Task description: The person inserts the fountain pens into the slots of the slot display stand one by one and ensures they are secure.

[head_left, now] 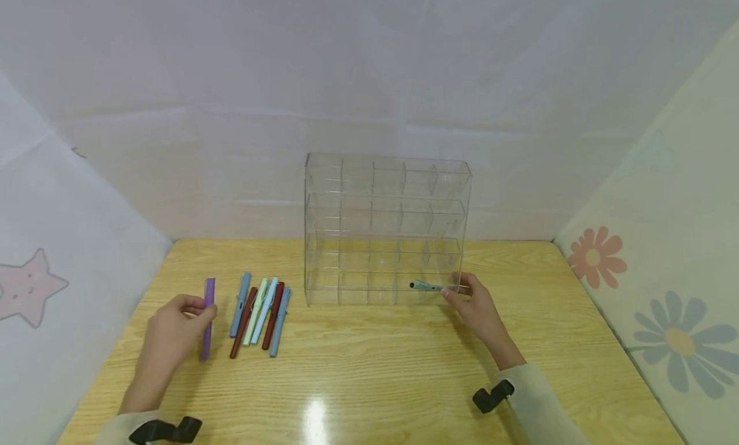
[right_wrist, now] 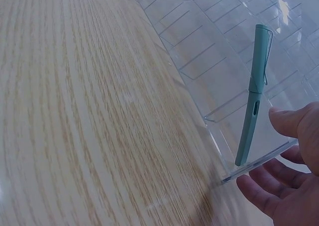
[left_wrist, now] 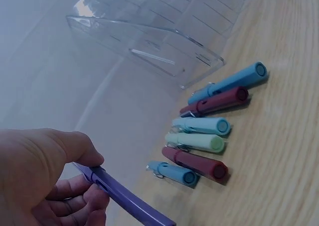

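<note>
My left hand (head_left: 172, 328) pinches a purple pen (head_left: 208, 320) between thumb and fingers, left of several capped pens (head_left: 254, 317) in blue, dark red, pale green and light blue. In the left wrist view the purple pen (left_wrist: 124, 198) slants down from the fingertips. A clear plastic organizer (head_left: 383, 227) with rows of compartments stands upright at the back. Along its bottom row, at the right end, lies a teal pen (right_wrist: 253, 94), clip on its cap. My right hand (head_left: 476, 301) is around the organizer's right side edge, thumb in front near the pen, fingers outside; a gap separates thumb and pen.
The wooden table (head_left: 369, 381) runs back to a pale cloth wall (head_left: 369, 60). Cloth side walls bear a star at left and flowers at right. A black wrist mount (head_left: 493, 395) sits on the right sleeve, another (head_left: 164, 430) on the left.
</note>
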Demonstrator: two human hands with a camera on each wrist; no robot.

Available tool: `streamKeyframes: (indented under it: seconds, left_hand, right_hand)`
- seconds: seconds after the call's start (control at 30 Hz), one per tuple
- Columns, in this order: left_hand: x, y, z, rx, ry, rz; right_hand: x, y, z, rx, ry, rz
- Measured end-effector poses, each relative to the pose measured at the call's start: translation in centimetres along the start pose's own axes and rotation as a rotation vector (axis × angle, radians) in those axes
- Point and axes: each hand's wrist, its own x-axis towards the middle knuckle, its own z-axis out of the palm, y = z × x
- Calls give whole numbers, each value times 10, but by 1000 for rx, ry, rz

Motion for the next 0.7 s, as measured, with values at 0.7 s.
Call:
streamKeyframes:
  seconds: [0.7]
  left_hand:
    - [-17,44,-22,-141,-51,88]
  right_hand:
    - [-1,-4,-1,26,-8,4]
